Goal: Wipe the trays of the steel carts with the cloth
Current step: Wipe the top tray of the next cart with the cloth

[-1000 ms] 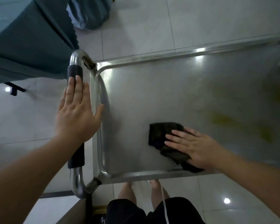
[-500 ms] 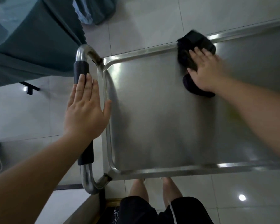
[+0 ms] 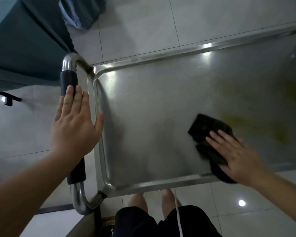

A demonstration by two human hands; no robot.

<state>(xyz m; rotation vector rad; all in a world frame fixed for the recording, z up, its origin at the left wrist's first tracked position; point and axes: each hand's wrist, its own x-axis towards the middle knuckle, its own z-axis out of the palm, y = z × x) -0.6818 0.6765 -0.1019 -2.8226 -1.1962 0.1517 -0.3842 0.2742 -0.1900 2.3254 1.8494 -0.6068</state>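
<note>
One steel tray (image 3: 161, 108) is in view, with one raised rim running round it. One dark cloth (image 3: 210, 132) lies on it. One curved steel handle (image 3: 70, 64) stands at the tray's end, carrying one black grip (image 3: 69, 81). Two hands show: one left hand (image 3: 73, 127) and one right hand (image 3: 236, 154). Two bare legs (image 3: 137, 200) appear below the tray, and one pair of dark shorts (image 3: 143, 223).

No readable text, label or number anywhere.
</note>
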